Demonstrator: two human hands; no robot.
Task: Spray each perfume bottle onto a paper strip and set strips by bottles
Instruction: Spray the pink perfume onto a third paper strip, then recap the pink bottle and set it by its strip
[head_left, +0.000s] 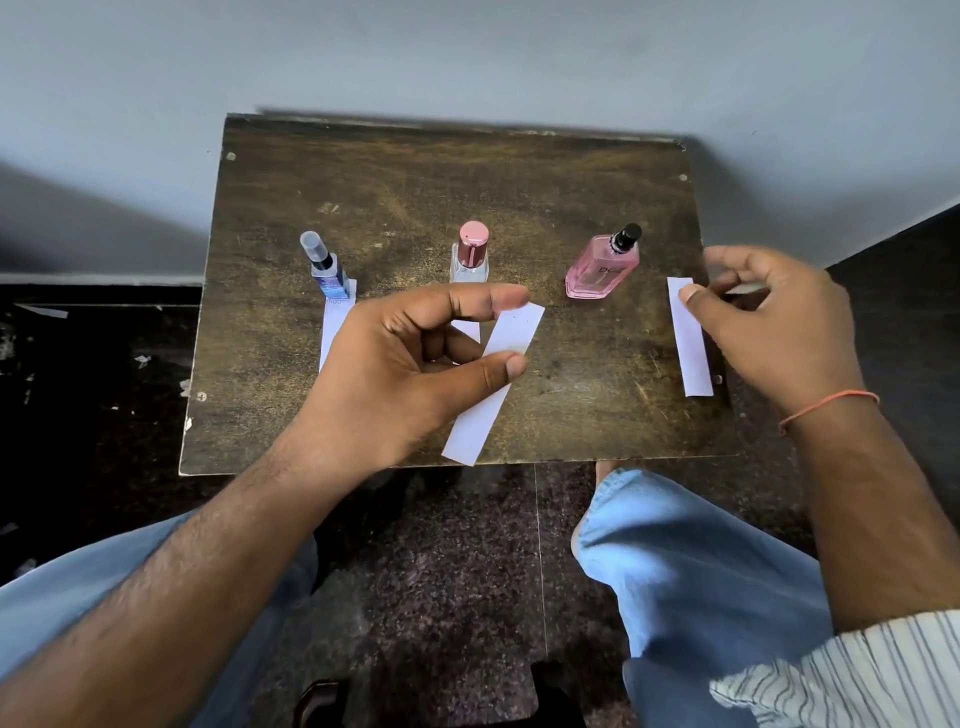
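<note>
Three perfume bottles stand in a row on the small wooden table (519, 182): a blue bottle (326, 273) with a clear cap, a clear bottle (470, 254) with a pink cap, and a pink bottle (601, 270) with a bare black sprayer. One paper strip (332, 327) lies in front of the blue bottle. My left hand (410, 358) hovers before the middle bottle, pinching a tilted strip (498, 369) between thumb and fingers. It hides most of another strip (467, 330) behind it. My right hand (774, 322) is at the table's right edge, thumb tip on the top of a strip (693, 348) lying there.
The table stands against a grey wall in a corner. My knees in light blue jeans (691, 561) sit below its front edge, over a dark speckled floor (452, 571). Scraps of paper (47, 310) lie on the floor at left.
</note>
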